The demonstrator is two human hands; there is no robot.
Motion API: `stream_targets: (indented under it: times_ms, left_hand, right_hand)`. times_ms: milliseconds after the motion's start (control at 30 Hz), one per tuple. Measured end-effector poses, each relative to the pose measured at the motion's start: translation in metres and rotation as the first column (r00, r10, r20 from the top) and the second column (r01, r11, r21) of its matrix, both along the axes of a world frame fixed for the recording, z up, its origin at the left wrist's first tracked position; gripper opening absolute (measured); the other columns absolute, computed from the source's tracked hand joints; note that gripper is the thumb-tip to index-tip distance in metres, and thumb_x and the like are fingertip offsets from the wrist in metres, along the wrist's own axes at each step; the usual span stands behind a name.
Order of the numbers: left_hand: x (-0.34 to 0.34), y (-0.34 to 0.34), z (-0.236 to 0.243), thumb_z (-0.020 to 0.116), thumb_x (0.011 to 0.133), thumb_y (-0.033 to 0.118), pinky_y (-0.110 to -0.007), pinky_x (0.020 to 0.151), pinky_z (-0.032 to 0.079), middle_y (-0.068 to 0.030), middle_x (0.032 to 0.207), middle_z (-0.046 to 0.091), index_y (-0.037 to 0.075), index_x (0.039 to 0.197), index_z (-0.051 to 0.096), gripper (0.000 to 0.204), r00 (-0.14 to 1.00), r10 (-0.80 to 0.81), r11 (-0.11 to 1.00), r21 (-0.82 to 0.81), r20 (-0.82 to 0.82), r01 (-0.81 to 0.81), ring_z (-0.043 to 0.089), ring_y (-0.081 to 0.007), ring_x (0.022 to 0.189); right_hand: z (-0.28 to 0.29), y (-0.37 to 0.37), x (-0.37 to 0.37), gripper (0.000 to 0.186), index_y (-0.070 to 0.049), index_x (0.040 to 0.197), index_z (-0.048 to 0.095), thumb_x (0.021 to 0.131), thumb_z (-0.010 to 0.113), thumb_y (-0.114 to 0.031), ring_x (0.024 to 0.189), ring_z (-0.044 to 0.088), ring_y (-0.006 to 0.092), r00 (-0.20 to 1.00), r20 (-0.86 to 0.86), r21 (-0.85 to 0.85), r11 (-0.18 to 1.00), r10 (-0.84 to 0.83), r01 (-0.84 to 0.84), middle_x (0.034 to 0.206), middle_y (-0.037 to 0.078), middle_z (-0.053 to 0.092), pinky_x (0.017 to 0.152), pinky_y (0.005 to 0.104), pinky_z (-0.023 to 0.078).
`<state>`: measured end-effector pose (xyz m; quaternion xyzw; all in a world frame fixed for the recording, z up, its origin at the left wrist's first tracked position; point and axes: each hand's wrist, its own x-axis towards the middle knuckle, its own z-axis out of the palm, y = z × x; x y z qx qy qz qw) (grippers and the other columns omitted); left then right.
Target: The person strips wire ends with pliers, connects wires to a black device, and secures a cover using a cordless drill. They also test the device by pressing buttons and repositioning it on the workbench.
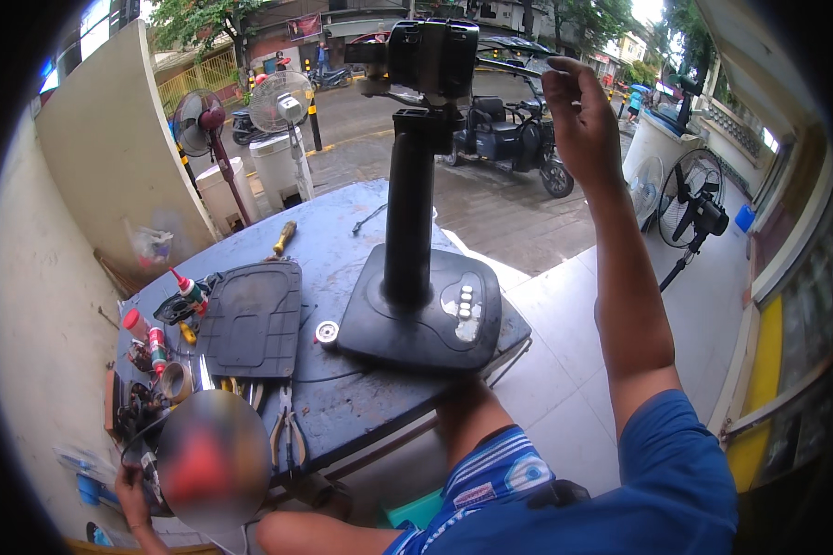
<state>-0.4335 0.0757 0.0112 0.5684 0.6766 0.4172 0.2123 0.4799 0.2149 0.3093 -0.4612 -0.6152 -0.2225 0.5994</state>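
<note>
A black fan stand (409, 217) stands upright on the blue table, its wide base (393, 338) carrying a row of white buttons. A black motor housing (432, 65) without blades tops it. My right hand (578, 116) is raised to the right of that housing, apart from it, fingers loosely bent and nothing visible in them. At the lower left, my left hand (131, 495) is curled beside a dark cable (139, 433); what it holds is too small to make out. A blurred round patch hides what lies next to it.
On the blue table (356, 407) lie a dark plastic cover (252, 319), pliers (288, 435), a yellow-handled screwdriver (285, 238), a small white-rimmed roll (326, 333), a tape roll (176, 381) and glue bottles (190, 291). Pedestal fans (699, 208) stand around; a three-wheeler (514, 134) is on the street.
</note>
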Motion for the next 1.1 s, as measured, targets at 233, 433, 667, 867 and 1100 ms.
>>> stream_targets:
  times_ms: [233, 433, 667, 867, 1100]
  left_hand:
    - [0.012, -0.004, -0.001, 0.063, 0.106, 0.003, -0.029, 0.093, 0.049, -0.0036, 0.104, 0.069, 0.0, 0.111, 0.066, 0.007, 0.999, 0.044, 0.998, 0.044, 0.006, -0.045, 0.061, -0.0129, 0.098]
    - [0.021, -0.006, 0.005, 0.063, 0.106, 0.004, -0.028, 0.091, 0.048, -0.0029, 0.101, 0.066, 0.0, 0.108, 0.064, 0.005, 1.0, 0.01, 0.999, 0.036, 0.005, -0.01, 0.058, -0.0125, 0.096]
    - [0.029, -0.006, 0.01, 0.063, 0.105, 0.004, -0.029, 0.089, 0.049, -0.0024, 0.101, 0.066, 0.001, 0.108, 0.065, 0.004, 0.995, 0.064, 0.998, 0.013, -0.077, -0.063, 0.059, -0.0124, 0.094]
    - [0.026, -0.006, 0.009, 0.065, 0.104, 0.003, -0.03, 0.094, 0.048, -0.0035, 0.106, 0.068, 0.001, 0.113, 0.067, 0.01, 0.996, 0.057, 0.998, -0.008, -0.063, -0.057, 0.06, -0.0143, 0.099]
    - [0.02, -0.005, 0.006, 0.063, 0.106, 0.002, -0.031, 0.096, 0.049, -0.0033, 0.108, 0.067, 0.001, 0.114, 0.066, 0.009, 0.998, 0.047, 0.999, -0.02, -0.031, -0.048, 0.061, -0.0144, 0.102]
  right_hand:
    - [0.01, 0.008, -0.022, 0.029, -0.003, 0.108, 0.072, 0.11, 0.066, -0.031, 0.087, 0.074, 0.0331, 0.951, 0.21, 0.184, 0.964, -0.229, 0.191, 0.096, 0.016, 0.075, 0.078, 0.0399, 0.056]
    - [0.009, 0.019, -0.026, 0.023, 0.0, 0.104, 0.072, 0.108, 0.067, -0.022, 0.085, 0.071, 0.0385, 0.906, 0.283, 0.315, 0.922, -0.315, 0.223, 0.094, 0.017, 0.071, 0.074, 0.0451, 0.055]
    - [0.008, 0.022, -0.033, 0.023, 0.0, 0.101, 0.071, 0.108, 0.066, -0.022, 0.08, 0.068, 0.0375, 0.892, 0.277, 0.361, 0.899, -0.357, 0.247, 0.089, 0.015, 0.067, 0.071, 0.0447, 0.053]
    - [0.008, 0.019, -0.033, 0.023, -0.003, 0.106, 0.072, 0.11, 0.065, -0.025, 0.091, 0.073, 0.0342, 0.852, 0.279, 0.306, 0.882, -0.443, 0.358, 0.101, 0.014, 0.074, 0.08, 0.0408, 0.058]
    - [0.007, 0.02, -0.029, 0.027, -0.003, 0.103, 0.071, 0.111, 0.063, -0.028, 0.085, 0.072, 0.0331, 0.803, 0.316, 0.374, 0.844, -0.505, 0.383, 0.093, 0.014, 0.072, 0.075, 0.0424, 0.057]
